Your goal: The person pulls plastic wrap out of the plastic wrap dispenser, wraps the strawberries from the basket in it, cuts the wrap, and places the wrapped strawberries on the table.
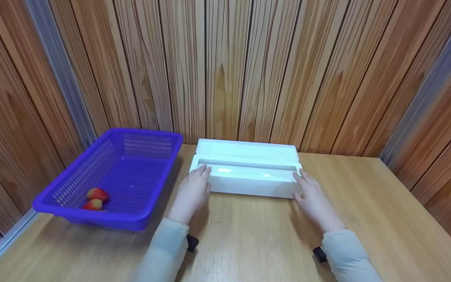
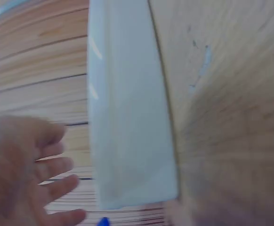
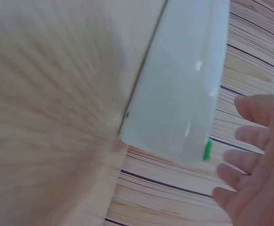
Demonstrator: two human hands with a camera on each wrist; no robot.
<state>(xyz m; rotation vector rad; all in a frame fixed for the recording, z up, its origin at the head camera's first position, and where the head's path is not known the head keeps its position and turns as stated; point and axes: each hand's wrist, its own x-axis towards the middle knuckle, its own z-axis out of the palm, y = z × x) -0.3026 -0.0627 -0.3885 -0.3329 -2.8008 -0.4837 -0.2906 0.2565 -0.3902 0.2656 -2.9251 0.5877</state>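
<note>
A long white box sits on the table with its lid tilted back; glossy, film-like material stretches along its front top edge. My left hand is at the box's left end, fingertips right at the top corner. At the opposite end, my right hand has its fingers by the front right corner. The left wrist view shows the left hand with loosely spread fingers beside the white box. Relaxed fingers of the right hand likewise appear beside the box in the right wrist view.
Left of the box stands a purple plastic basket with slotted walls. Two strawberries lie in its near left corner. Wooden panelling rises behind the wooden table. A small green part shows at the box's end.
</note>
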